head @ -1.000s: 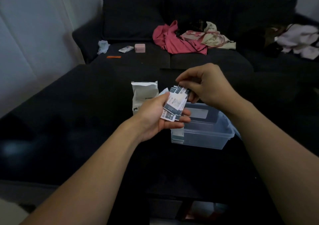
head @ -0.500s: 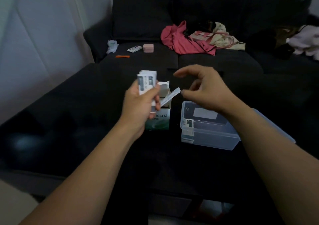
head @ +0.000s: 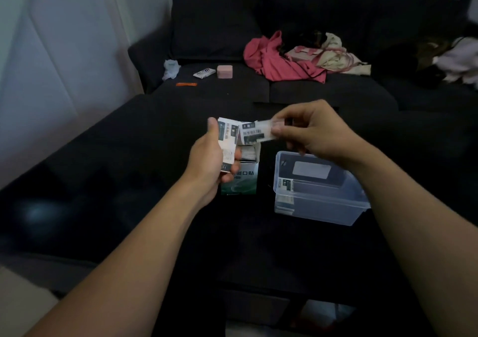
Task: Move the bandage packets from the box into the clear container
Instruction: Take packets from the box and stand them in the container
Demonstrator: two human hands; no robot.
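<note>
My left hand [head: 210,164] grips a small stack of white bandage packets [head: 227,144] upright above the green-and-white box [head: 244,180]. My right hand [head: 311,130] pinches a single bandage packet [head: 254,132] by its right end, held level just right of the stack and above the box. The box stands open on the dark surface, with more packets showing inside its top. The clear container [head: 320,208] sits to the right of the box, under my right wrist, with at least one packet [head: 286,184] lying against its left wall.
A dark sofa [head: 219,24] runs across the back with a red garment [head: 279,62], a pink block [head: 224,71], a small white packet [head: 204,73], a crumpled tissue [head: 170,68] and an orange stick [head: 186,84]. A white wall stands at left.
My right hand was open half a second ago; it has closed on one packet and drawn it rightward off the stack. The left hand stays above the box with the stack.
</note>
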